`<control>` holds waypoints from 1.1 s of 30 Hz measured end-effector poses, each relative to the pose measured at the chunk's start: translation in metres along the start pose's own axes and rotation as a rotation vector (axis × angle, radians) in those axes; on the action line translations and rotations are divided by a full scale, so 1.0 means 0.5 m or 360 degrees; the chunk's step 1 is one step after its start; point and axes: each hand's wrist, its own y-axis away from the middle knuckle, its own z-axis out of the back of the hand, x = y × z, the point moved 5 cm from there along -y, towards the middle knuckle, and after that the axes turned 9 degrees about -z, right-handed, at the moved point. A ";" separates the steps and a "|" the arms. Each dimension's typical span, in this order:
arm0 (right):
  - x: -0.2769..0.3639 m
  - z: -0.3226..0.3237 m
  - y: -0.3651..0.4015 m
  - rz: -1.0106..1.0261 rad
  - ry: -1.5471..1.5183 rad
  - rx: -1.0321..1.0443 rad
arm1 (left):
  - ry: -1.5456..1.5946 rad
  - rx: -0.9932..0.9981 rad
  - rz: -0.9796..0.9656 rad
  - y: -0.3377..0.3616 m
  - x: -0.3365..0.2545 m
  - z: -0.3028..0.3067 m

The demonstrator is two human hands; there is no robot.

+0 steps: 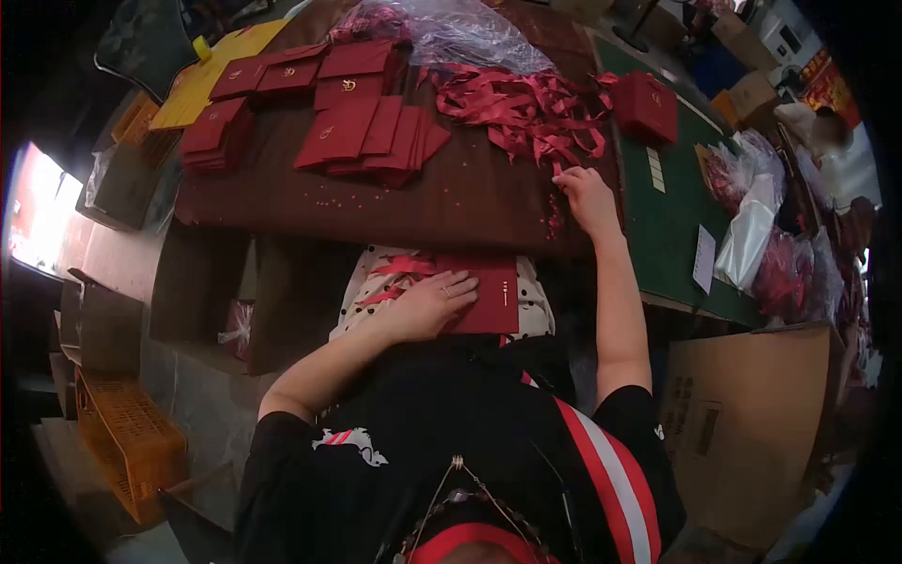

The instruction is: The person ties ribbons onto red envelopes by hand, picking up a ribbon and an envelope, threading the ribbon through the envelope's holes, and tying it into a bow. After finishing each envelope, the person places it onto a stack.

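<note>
On my lap lies a red card bag (pixel 490 299), with red ribbon (pixel 404 266) at its left side. My left hand (pixel 434 303) rests flat on the bag, fingers stretched out. At the right front of the brown-covered table (pixel 376 211), my right hand (pixel 588 195) pinches the end of a red ribbon at the lower edge of a ribbon heap (pixel 526 108). Small red bits (pixel 552 221) lie just below that hand.
Stacks of red bags (pixel 362 132) stand on the table's left half, a plastic bag (pixel 460 33) behind. Another red stack (pixel 645 108) sits on the green surface (pixel 648 235) at right. A cardboard box (pixel 752 423) is at lower right, an orange crate (pixel 132 442) at lower left.
</note>
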 end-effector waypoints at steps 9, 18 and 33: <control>0.112 0.007 0.023 0.0235 -0.0184 -0.0180 | -0.0339 -0.1355 0.0619 0.050 0.166 0.311; 0.185 -0.037 0.047 -0.0258 -0.1061 -0.0116 | -0.0693 -0.0805 0.0955 0.050 0.271 0.202; -0.035 0.148 -0.253 -0.0718 -0.1512 -0.0315 | -0.0607 -0.1092 0.1637 0.158 0.352 0.237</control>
